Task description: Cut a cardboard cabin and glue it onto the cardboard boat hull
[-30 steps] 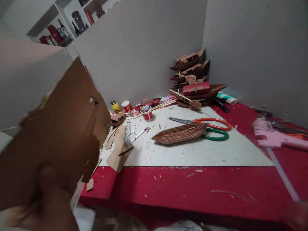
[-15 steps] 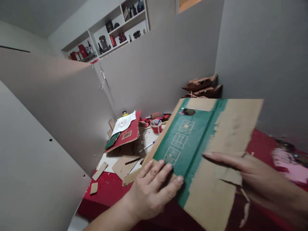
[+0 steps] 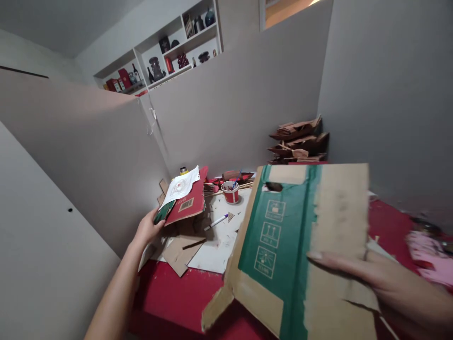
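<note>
One green-printed cardboard panel [image 3: 283, 250] is gripped in my right hand [image 3: 392, 281]; my left hand [image 3: 150, 227] touches dark-green cardboard [image 3: 164, 212], its grip unclear.

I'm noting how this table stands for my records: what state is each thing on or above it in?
Green-printed cardboard: held up, ragged-edged, with a flap bent outward.
Right hand: closed on that cardboard, thumb in front.
Left hand: at the green piece; grip unclear.
Red cardboard: slanted, drawn-on paper lying over it.
Cup: upright, things inside.
Pen: lying on the white sheet.
Boats: stacked.
</note>
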Action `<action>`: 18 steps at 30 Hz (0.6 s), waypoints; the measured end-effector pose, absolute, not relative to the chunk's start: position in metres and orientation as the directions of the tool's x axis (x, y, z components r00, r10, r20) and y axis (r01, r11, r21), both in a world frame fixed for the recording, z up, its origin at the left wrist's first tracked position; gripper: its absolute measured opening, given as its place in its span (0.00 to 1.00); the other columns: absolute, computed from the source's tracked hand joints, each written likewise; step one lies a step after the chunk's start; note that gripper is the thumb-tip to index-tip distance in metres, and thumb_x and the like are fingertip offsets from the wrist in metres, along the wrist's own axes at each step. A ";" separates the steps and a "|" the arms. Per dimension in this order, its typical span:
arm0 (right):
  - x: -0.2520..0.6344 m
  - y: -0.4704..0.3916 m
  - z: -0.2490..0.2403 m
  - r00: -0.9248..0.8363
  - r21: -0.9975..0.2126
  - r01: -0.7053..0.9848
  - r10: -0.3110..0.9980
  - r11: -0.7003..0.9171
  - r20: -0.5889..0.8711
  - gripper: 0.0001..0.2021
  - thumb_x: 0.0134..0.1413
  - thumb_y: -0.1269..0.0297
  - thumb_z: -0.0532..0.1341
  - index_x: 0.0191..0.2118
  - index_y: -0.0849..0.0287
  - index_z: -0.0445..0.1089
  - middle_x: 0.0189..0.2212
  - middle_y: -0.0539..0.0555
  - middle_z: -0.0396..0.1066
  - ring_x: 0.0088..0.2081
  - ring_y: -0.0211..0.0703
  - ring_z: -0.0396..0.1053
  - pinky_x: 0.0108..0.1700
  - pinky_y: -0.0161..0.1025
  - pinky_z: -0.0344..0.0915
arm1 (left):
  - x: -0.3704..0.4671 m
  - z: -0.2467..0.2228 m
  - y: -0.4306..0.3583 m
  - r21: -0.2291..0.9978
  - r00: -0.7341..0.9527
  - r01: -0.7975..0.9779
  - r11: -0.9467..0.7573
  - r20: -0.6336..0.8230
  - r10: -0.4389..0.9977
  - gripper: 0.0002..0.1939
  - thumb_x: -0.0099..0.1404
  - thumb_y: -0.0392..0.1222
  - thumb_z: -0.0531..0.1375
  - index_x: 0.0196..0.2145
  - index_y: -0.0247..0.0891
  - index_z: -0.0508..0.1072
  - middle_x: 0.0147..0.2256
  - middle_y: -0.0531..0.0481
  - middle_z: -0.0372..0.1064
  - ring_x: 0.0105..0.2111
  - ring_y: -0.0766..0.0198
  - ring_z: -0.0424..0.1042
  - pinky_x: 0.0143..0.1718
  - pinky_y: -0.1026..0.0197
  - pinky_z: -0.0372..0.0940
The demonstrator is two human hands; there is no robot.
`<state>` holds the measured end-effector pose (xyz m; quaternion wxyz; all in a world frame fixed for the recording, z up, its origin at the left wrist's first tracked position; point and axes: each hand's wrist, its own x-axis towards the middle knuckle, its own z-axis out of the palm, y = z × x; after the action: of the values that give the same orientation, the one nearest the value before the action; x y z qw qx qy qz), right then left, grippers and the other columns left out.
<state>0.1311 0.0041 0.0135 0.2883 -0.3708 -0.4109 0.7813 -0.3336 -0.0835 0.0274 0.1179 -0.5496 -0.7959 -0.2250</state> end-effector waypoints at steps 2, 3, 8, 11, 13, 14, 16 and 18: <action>0.118 -0.002 0.023 -0.614 -0.813 -0.119 0.685 -0.570 -0.391 0.32 0.36 0.64 0.74 0.52 0.57 0.71 0.47 0.60 0.76 0.48 0.63 0.74 0.52 0.51 0.73 | -0.344 0.028 -0.077 0.235 -0.401 0.911 0.339 0.310 0.862 0.17 0.67 0.45 0.60 0.52 0.37 0.69 0.50 0.43 0.69 0.45 0.56 0.72 0.44 0.48 0.70; 0.112 -0.004 0.026 -0.641 -0.804 -0.104 0.658 -0.586 -0.396 0.30 0.37 0.64 0.74 0.52 0.58 0.71 0.47 0.61 0.76 0.47 0.63 0.74 0.51 0.51 0.73 | -0.346 0.027 -0.075 0.234 -0.408 0.906 0.352 0.263 0.875 0.17 0.67 0.44 0.59 0.52 0.37 0.69 0.50 0.43 0.69 0.44 0.56 0.72 0.43 0.48 0.70; 0.073 0.001 0.039 -0.730 -0.815 0.002 0.556 -0.580 -0.397 0.19 0.47 0.69 0.66 0.47 0.64 0.71 0.40 0.62 0.79 0.39 0.57 0.78 0.45 0.50 0.75 | -0.346 0.021 -0.073 0.240 -0.489 0.865 0.440 0.209 0.847 0.17 0.68 0.44 0.59 0.52 0.38 0.69 0.50 0.43 0.69 0.45 0.56 0.72 0.44 0.48 0.70; 0.042 0.008 0.044 -0.730 -0.840 0.026 0.563 -0.543 -0.387 0.16 0.49 0.73 0.62 0.47 0.65 0.71 0.36 0.60 0.80 0.36 0.51 0.79 0.43 0.45 0.75 | -0.351 0.017 -0.076 0.288 -0.590 0.805 0.519 0.289 0.754 0.17 0.68 0.45 0.59 0.52 0.37 0.69 0.50 0.43 0.69 0.45 0.56 0.72 0.44 0.48 0.70; 0.021 0.013 0.045 -0.734 -0.858 0.037 0.569 -0.512 -0.371 0.16 0.49 0.75 0.60 0.46 0.65 0.71 0.33 0.59 0.80 0.34 0.48 0.79 0.41 0.43 0.75 | -0.356 0.015 -0.080 0.340 -0.645 0.763 0.550 0.347 0.681 0.17 0.68 0.45 0.59 0.52 0.37 0.69 0.50 0.43 0.69 0.45 0.55 0.72 0.44 0.48 0.70; 0.010 0.016 0.045 -0.737 -0.865 0.044 0.569 -0.500 -0.366 0.16 0.49 0.75 0.60 0.46 0.65 0.72 0.32 0.59 0.80 0.33 0.48 0.79 0.40 0.43 0.75 | -0.359 0.014 -0.082 0.369 -0.667 0.744 0.557 0.372 0.646 0.17 0.68 0.45 0.59 0.52 0.37 0.69 0.50 0.43 0.69 0.45 0.55 0.72 0.44 0.48 0.70; -0.010 0.023 0.045 -0.747 -0.873 0.057 0.560 -0.484 -0.359 0.15 0.49 0.75 0.59 0.46 0.65 0.72 0.30 0.58 0.79 0.30 0.48 0.78 0.38 0.43 0.75 | -0.365 0.011 -0.086 0.425 -0.700 0.714 0.556 0.410 0.585 0.17 0.68 0.45 0.59 0.52 0.37 0.69 0.50 0.43 0.69 0.45 0.55 0.72 0.44 0.48 0.70; -0.028 0.031 0.045 -0.753 -0.879 0.066 0.554 -0.473 -0.355 0.15 0.50 0.74 0.60 0.46 0.65 0.71 0.29 0.58 0.79 0.29 0.47 0.78 0.37 0.44 0.75 | -0.369 0.007 -0.092 0.475 -0.717 0.697 0.538 0.437 0.543 0.17 0.68 0.45 0.59 0.52 0.37 0.69 0.50 0.43 0.69 0.45 0.55 0.72 0.44 0.48 0.70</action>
<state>-0.0281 0.0310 0.0448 0.1532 -0.3164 -0.4899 0.7978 -0.3689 -0.0917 0.0066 0.1194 -0.3566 -0.8687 -0.3224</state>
